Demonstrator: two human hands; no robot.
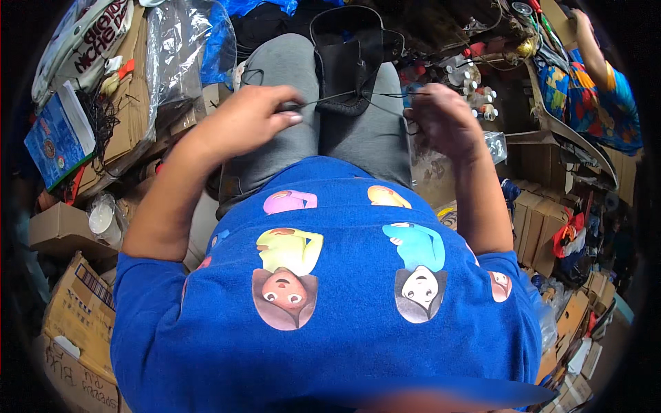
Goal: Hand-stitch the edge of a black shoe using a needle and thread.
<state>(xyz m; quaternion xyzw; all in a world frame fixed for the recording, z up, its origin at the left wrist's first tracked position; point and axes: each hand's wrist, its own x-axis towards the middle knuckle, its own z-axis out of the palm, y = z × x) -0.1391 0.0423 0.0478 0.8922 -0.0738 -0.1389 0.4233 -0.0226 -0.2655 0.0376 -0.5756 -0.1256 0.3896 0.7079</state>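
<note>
Your left hand (251,117) and right hand (441,120) each pinch a black thread (344,96), taut over the black shoe (348,69) on your lap.

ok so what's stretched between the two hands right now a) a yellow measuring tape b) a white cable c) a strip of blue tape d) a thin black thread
d: a thin black thread runs taut from the left hand to the right hand, passing over the black leather piece lying on the grey-trousered lap.
</note>
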